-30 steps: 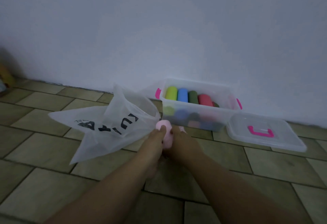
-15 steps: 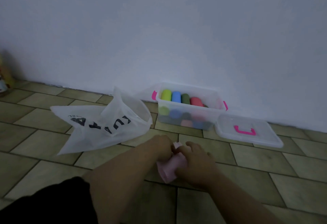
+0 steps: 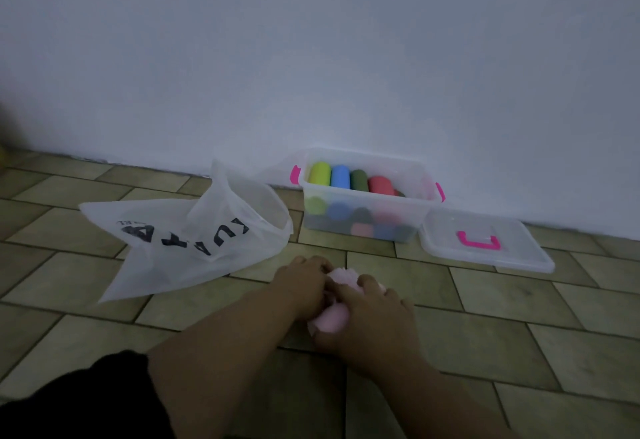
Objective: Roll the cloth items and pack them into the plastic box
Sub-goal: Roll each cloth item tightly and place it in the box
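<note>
A pink cloth (image 3: 333,321) lies bunched on the tiled floor between my hands. My left hand (image 3: 300,282) grips its far left side and my right hand (image 3: 372,314) presses over its right part, hiding most of it. Beyond them, against the wall, stands the clear plastic box (image 3: 408,210) with pink clips. It holds several rolled cloths, among them a lime roll (image 3: 319,172), a blue roll (image 3: 340,176) and a red roll (image 3: 379,185), with more rolls dimly visible through the front wall.
The box's clear lid (image 3: 519,258) with a pink handle lies flat on the floor to the right of the box. A white plastic bag (image 3: 180,248) with black lettering sprawls to the left, mouth open. The pale wall (image 3: 311,57) runs close behind.
Both hands have brought the pink cloth down from near the bag's mouth to the floor, closer to me. The view has pulled back and tilted.
</note>
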